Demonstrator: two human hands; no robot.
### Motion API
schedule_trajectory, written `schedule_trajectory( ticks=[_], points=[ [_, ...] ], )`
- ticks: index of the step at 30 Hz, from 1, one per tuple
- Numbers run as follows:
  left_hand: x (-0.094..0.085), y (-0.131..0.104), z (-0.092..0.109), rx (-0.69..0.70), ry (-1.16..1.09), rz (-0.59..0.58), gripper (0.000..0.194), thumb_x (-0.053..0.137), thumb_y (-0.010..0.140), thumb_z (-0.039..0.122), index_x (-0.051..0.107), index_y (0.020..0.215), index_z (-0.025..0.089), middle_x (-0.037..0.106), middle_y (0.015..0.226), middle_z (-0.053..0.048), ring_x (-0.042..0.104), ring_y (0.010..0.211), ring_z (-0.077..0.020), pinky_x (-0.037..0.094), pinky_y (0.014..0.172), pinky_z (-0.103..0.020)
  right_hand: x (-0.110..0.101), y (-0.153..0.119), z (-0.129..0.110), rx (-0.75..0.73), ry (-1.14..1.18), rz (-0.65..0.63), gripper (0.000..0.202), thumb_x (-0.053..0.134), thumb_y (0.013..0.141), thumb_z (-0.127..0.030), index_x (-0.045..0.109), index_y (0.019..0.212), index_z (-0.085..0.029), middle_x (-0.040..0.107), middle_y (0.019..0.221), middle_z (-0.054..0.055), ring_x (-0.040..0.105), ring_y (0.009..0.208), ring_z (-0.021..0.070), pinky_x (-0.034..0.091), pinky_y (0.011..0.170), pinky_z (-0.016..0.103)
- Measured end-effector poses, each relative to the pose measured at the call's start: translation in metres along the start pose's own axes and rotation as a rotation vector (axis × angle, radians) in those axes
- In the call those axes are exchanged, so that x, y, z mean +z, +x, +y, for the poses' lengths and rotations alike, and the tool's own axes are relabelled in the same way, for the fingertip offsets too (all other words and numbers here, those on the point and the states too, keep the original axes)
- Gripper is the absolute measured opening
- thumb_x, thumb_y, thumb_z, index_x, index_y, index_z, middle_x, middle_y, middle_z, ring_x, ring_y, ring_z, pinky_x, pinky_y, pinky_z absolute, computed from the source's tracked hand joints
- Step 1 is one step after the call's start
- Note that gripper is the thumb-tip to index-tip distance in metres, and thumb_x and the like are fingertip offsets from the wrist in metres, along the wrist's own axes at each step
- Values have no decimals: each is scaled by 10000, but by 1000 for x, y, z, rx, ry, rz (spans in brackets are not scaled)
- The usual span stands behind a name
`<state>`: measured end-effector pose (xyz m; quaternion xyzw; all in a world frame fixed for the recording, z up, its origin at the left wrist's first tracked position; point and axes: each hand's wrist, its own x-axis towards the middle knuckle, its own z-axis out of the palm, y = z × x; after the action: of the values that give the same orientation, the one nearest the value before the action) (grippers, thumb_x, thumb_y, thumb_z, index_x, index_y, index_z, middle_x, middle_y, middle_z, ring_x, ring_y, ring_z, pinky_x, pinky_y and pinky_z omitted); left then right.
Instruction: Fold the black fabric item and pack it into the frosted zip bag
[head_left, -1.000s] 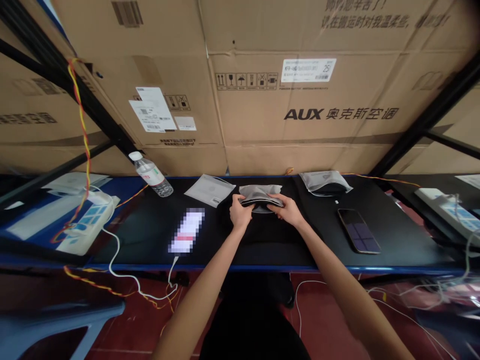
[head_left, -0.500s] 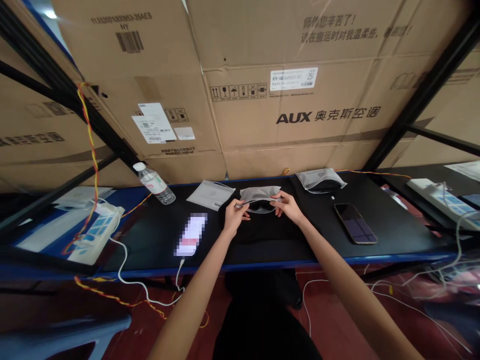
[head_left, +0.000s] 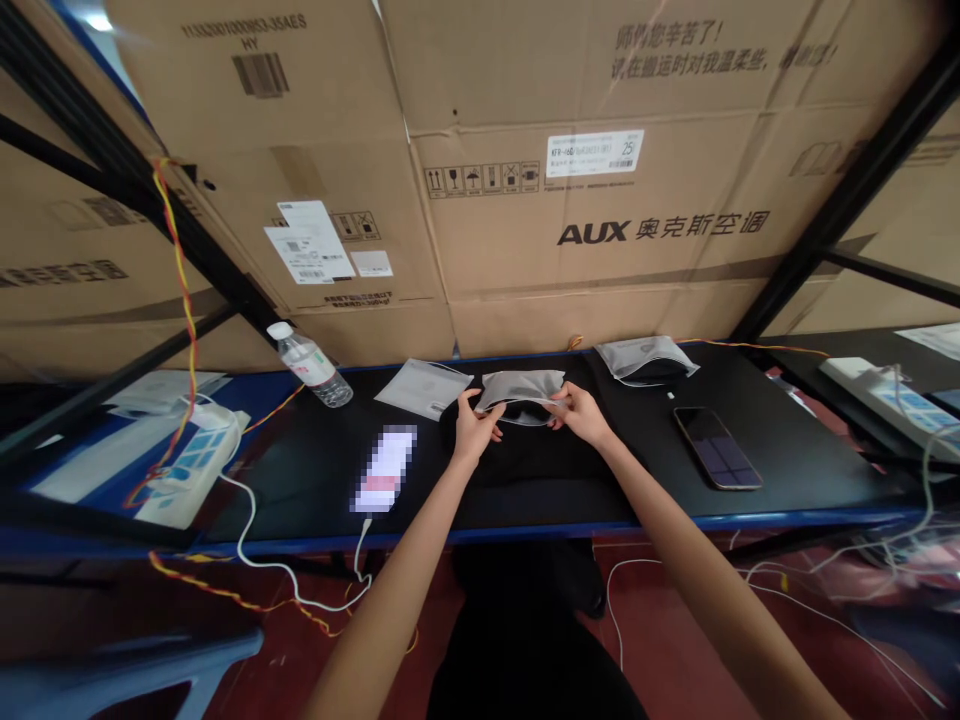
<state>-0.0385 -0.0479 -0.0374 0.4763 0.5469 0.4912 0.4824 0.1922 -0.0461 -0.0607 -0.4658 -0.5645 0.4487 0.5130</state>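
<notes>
A frosted plastic zip bag (head_left: 523, 386) lies in front of me on the black table, its mouth gaping toward me with something black inside or beneath it. My left hand (head_left: 475, 424) pinches the left end of the bag's opening between thumb and fingers. At the right end, my right hand (head_left: 581, 414) grips the edge in the same way. Dark cloth seems to lie under the bag, but it blends with the tabletop. A flat frosted bag (head_left: 424, 388) rests to the left, and another bag with black contents (head_left: 646, 360) sits at the back right.
A water bottle (head_left: 310, 366) leans at the back left. A lit, charging phone (head_left: 385, 470) lies near the left; a dark phone (head_left: 718, 448) lies at the right. Power strips (head_left: 196, 470) stand at both sides. Large cardboard boxes (head_left: 495, 250) wall off the back.
My left hand's fingers have shifted slightly on the bag's edge, the index finger lifting. Both hands still hold the opening apart. The view has turned very slightly.
</notes>
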Motion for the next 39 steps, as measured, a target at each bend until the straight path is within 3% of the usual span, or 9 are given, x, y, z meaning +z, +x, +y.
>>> schedule_trajectory(
  ticks=[4,8,11,14,17,20,25,35,39],
  points=[
    [9,5,6,-49,-2,-50,663,817,753,288,562,1360,209,695,767,-8,606,414,-114,451,396,-188,-2,0,-1,-17,-28,-36,493,815,707,-609,520,826,-232,636,548,-34,615,448,152,476,398,228],
    [25,9,-2,15,-19,152,370,775,752,254,702,1097,146,667,640,4,585,382,-124,412,356,-186,-2,3,2,-13,35,5,512,842,661,-611,511,757,-233,604,515,-41,584,428,136,464,395,225],
    [29,8,-6,25,-19,222,365,760,757,276,718,1091,133,595,502,39,553,351,-130,371,336,-175,-2,5,6,0,89,74,535,855,639,-615,488,737,-239,587,484,-43,602,429,150,460,403,226],
    [17,5,-1,-17,-80,66,536,758,762,265,665,1262,95,650,541,3,593,398,-140,440,392,-193,-3,7,10,2,106,112,518,850,648,-593,483,750,-241,586,478,-43,614,437,160,439,402,221],
    [-7,2,9,-89,-177,-221,755,768,751,220,529,1457,97,760,762,-86,733,632,-193,605,645,-290,-6,8,10,13,92,99,457,834,667,-531,495,770,-242,601,513,-46,618,456,162,465,432,239],
    [-26,0,15,-178,-268,-386,741,728,801,284,506,1490,130,771,897,-119,752,741,-213,622,740,-346,-9,6,5,5,11,134,331,789,693,-437,538,764,-234,626,565,-33,600,482,153,492,473,261],
    [-27,-2,8,-94,-182,-305,672,758,844,455,583,1407,133,694,735,-57,640,556,-145,504,487,-234,-13,2,-6,-47,-10,179,284,687,779,-478,568,732,-225,609,582,-15,562,529,148,407,463,247],
    [-28,-6,4,-68,-182,-354,658,693,874,315,516,1474,109,715,777,-83,611,542,-141,425,434,-217,-11,3,5,-95,-223,233,458,720,785,-674,597,884,-244,559,629,-35,518,568,167,464,586,312],
    [-28,-4,-1,-86,-215,-320,603,624,913,317,537,1463,86,675,722,-57,596,514,-137,401,414,-219,-8,-9,-5,-271,-530,313,516,647,850,-689,658,1104,-239,688,1029,95,649,913,272,540,819,420]
  ],
)
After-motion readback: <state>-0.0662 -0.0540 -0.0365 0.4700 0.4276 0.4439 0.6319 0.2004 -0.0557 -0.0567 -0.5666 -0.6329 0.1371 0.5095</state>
